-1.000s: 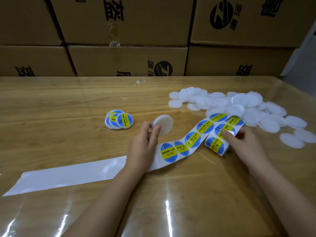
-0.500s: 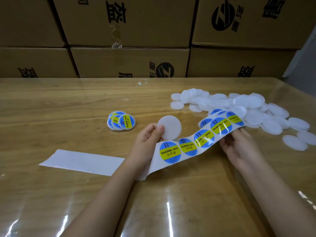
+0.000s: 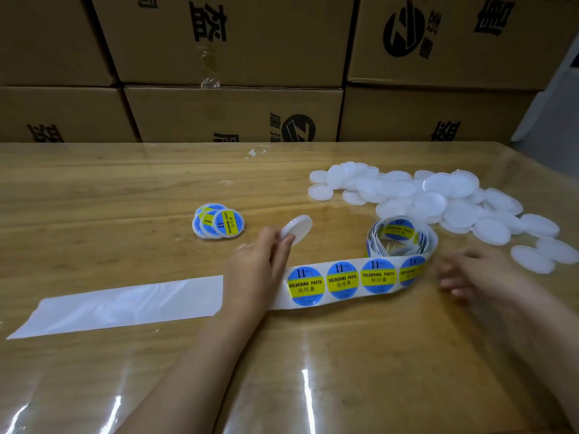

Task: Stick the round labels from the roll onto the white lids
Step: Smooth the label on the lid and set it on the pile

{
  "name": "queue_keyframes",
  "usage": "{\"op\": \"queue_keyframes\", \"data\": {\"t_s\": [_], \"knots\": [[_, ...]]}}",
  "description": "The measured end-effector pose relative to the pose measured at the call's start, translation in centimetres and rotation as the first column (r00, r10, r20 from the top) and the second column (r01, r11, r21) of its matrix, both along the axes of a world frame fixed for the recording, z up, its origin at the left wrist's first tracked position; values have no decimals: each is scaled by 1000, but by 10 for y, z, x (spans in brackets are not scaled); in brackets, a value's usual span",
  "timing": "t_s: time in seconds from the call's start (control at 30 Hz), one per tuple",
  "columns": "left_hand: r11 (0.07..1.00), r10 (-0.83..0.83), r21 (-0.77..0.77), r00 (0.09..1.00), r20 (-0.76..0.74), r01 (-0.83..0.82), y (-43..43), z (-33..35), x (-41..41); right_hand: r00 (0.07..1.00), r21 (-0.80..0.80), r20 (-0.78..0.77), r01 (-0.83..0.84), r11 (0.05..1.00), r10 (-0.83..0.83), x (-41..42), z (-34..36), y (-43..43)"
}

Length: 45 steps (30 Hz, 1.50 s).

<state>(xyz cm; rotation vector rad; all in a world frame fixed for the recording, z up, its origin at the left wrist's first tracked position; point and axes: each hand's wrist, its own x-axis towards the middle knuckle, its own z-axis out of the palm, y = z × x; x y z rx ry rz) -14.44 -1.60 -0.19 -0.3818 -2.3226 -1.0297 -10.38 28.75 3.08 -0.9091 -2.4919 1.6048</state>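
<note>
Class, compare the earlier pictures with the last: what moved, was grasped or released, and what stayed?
The right hand has let go of the roll of blue-and-yellow round labels, which lies on the wooden table, its strip lowered flat. The left hand still pinches a round white plastic lid. The labelled lids and loose white pile stayed.

Left hand (image 3: 257, 270) pinches a tilted white lid (image 3: 297, 228).

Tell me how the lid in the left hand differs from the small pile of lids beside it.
The held lid is bare white; the labelled lids carry blue-and-yellow stickers. The held lid is tilted, pinched by the left hand; the labelled lids lie flat, overlapping, on the table. Both are round white lids.
</note>
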Motion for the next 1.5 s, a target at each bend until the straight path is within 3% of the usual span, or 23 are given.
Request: {"op": "queue_keyframes", "data": {"t_s": [0.03, 0.1, 0.2, 0.43, 0.53, 0.6, 0.7, 0.8, 0.97, 1.1, 1.23, 1.33, 1.5], "knots": [[1000, -5, -20, 1000, -4, 5, 0, 1, 1, 998, 206, -66, 2, 979, 12, 1, 1, 1], [999, -9, -34, 1000, 7, 10, 0, 2, 2, 955, 453, -156, -158, 877, 253, 5, 3, 2], [1000, 0, -9, 998, 56, 0, 0, 1, 0, 814, 522, -110, -441, 730, 570, 10, -1, -10], [999, 39, -31, 987, 155, -34, -3, -7, -6, 852, 609, -113, -348, 713, 512, -15, -22, -22], [997, 76, -42, 980, 184, -69, -4, -9, -10, 879, 696, -20, -330, 638, 476, -19, -16, -24], [996, 90, -42, 977, 194, -84, -4, -10, -11, 845, 763, -84, -287, 580, 528, -15, -7, -41], [994, 104, -49, 972, 209, -96, -4, -12, -12, 619, 746, -442, -148, 650, 649, -1, 4, -96], [996, 87, -19, 967, 240, -85, -4, -14, -13, 489, 757, -503, -149, 637, 712, 3, -3, -148], [998, 43, 20, 948, 314, -52, -5, -16, -16, 533, 882, -328, -123, 455, 780, -3, -30, -157], [999, 29, 11, 939, 342, -35, -5, -16, -18, 587, 862, -306, -162, 480, 749, -11, -36, -154], [999, -17, -33, 937, 350, 31, -5, -16, -16, 489, 787, -368, -289, 545, 791, -12, -38, -150], [993, -70, -69, 938, 340, 100, -3, -14, -15, 431, 776, -391, -320, 543, 813, -13, -38, -149], [985, -88, -117, 947, 309, 130, -3, -14, -12, 412, 782, -396, -316, 537, 820, -12, -37, -149]]}}
